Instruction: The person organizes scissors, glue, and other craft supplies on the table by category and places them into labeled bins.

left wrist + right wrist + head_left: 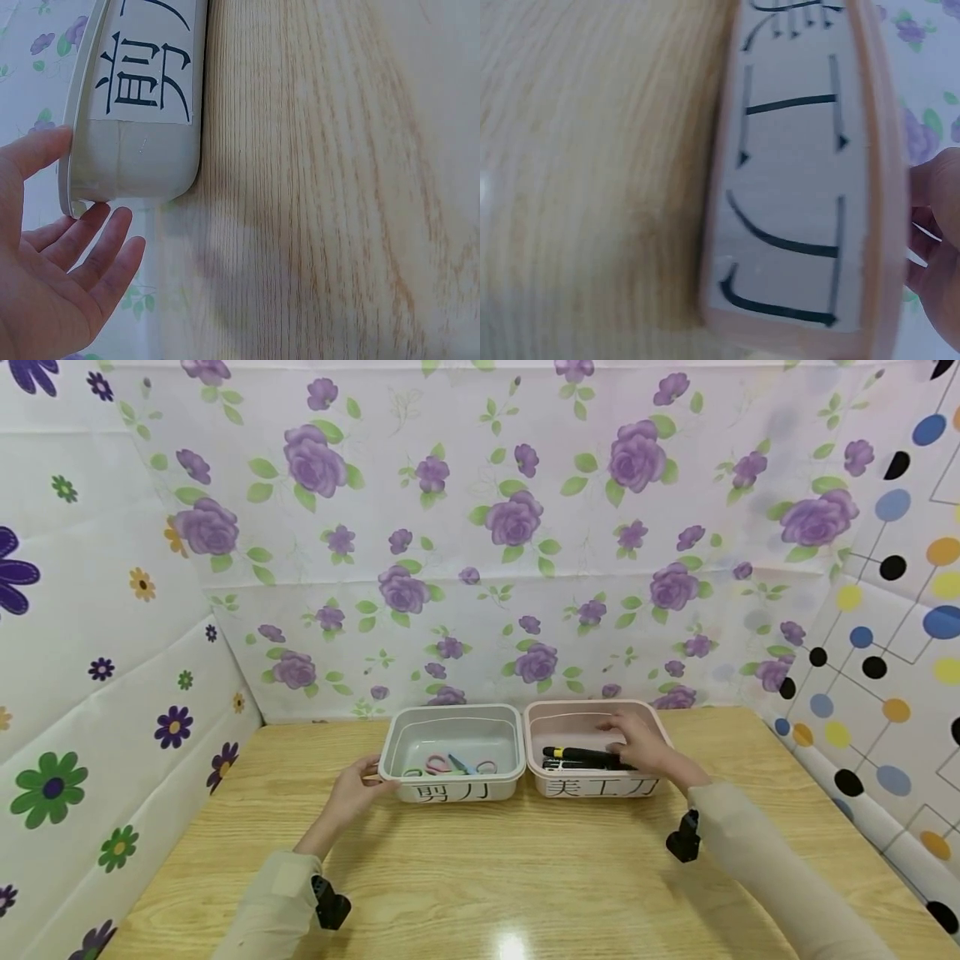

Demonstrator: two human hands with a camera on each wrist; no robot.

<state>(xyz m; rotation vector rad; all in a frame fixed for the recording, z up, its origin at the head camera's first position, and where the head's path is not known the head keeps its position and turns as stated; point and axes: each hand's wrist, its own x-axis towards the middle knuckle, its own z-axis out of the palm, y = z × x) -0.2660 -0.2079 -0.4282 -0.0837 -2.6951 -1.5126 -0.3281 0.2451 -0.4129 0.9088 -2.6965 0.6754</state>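
Observation:
A grey plastic bin (453,783) with a label in Chinese characters holds several scissors (438,765). At its front left corner my left hand (358,793) grips the rim, thumb on the front side and fingers round the end, as the left wrist view confirms. Beside it stands a pinkish bin (537,727), also labelled, with black utility knives (585,756) inside, one marked with yellow. My right hand (639,745) reaches over that bin's right side, thumb and fingers spread apart near the knives. In the right wrist view the bin's wall partly hides the fingers of my right hand (939,240).
Both bins stand side by side at the back of a wooden table (495,868). Behind them hangs a flowered cloth (480,610). Patterned cloths also close off the left and right sides. Each wrist carries a small black camera mount.

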